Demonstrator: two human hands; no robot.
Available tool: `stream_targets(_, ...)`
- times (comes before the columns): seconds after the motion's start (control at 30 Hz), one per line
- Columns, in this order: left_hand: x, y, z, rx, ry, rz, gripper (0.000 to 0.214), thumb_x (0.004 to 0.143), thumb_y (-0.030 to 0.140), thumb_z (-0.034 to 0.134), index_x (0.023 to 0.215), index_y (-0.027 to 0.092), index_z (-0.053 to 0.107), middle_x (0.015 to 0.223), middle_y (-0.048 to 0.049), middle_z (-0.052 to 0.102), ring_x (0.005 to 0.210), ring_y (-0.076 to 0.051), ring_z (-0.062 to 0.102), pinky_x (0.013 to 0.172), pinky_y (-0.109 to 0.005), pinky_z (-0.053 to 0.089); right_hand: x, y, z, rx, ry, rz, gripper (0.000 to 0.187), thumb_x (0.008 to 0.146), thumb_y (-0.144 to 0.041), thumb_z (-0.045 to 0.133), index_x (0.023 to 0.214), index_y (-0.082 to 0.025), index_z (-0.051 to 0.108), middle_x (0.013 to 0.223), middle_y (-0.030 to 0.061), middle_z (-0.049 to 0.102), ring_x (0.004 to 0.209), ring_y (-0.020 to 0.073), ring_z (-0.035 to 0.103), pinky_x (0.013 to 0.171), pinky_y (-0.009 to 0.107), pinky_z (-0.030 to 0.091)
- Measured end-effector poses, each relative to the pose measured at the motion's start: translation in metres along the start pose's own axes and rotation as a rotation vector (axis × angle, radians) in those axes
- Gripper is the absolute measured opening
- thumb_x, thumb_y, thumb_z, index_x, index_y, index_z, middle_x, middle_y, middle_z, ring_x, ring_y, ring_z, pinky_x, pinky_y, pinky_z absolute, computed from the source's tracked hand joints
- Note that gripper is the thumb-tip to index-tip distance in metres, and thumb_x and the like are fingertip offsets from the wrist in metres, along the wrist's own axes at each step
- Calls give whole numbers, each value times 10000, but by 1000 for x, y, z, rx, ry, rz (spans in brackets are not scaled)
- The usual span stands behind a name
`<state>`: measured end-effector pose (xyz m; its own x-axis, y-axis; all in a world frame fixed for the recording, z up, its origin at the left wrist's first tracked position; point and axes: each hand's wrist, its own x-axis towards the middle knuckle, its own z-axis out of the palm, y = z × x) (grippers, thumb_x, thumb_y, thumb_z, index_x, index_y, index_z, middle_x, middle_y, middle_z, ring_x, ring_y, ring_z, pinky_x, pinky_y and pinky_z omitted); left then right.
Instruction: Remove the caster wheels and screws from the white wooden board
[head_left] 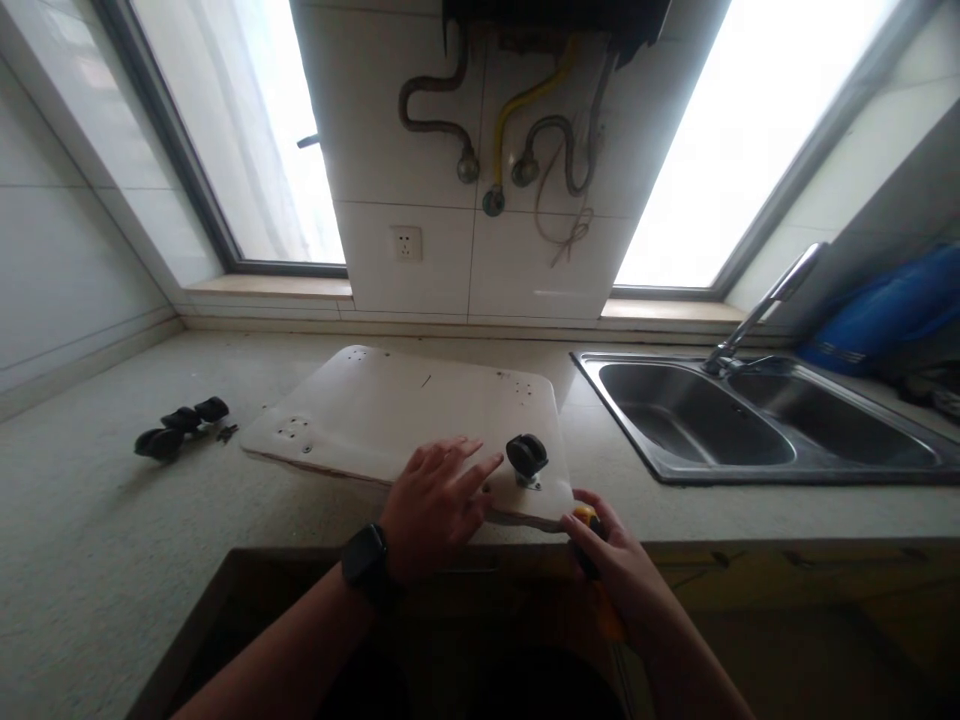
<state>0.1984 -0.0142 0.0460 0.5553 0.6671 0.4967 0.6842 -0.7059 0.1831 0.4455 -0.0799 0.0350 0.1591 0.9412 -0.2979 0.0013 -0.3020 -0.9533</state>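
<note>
Broadly, a pale tiled wall (412, 290) fills the back, with a speckled counter (82, 520) running below it. Two bright windows (247, 130) flank the middle of the wall, one at each side. At the right, a steel sink (611, 430) with two bowls is set into the counter. Left of the sink, and apart from it, the white board (405, 410) lies flat on the counter, its near edge close to the front. Its corners are rounded, and clusters of holes mark three of them. Something blue (885, 310) sits beyond the sink, far right. Pipes (517, 105), one of them yellow, come down from a dark unit (555, 15) at the top. A tap (772, 300) leans up behind the bowls.

The left hand (439, 495) is open, palm down across the board's near edge, one finger pointing at the mounted caster. The right hand (619, 565) is closed around a yellow and black tool (587, 518), mostly hidden, at the near right corner.

One caster (527, 455) stands upright on that corner; three loose casters (181, 418) lie in a row at the left of the counter. A dark watch (365, 555) circles the left wrist. A socket (407, 244) is on the wall. Smallest are some dark bits (226, 433) beside the loose casters, too small to identify.
</note>
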Motion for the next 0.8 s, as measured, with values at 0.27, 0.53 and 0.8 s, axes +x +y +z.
stream_targets(0.27,-12,-39,-13,82,-76,85,502,1043,393,526,1538,312,504,1549,-95,545,1448,-321,449,1142,-524,368,-6,3,27,6,-117,-18,585,820,-597,736,1213,-287,433,858,-9,734,434,87,537,340,171,391)
stream_targets(0.53,-26,-82,-27,45,-66,84,492,1047,392,530,1529,292,516,1525,-69,579,1453,-278,454,1183,-471,358,-11,9,42,-163,-280,-109,465,895,-537,689,1216,-260,499,738,-50,617,508,101,538,432,192,433)
stream_targets(0.8,-29,-111,-35,58,-83,120,508,1026,378,549,1526,290,520,1527,-67,579,1468,-286,440,1194,-483,353,-15,-27,18,182,-243,-195,349,820,-348,723,1149,-264,641,824,-14,592,578,109,511,510,237,423)
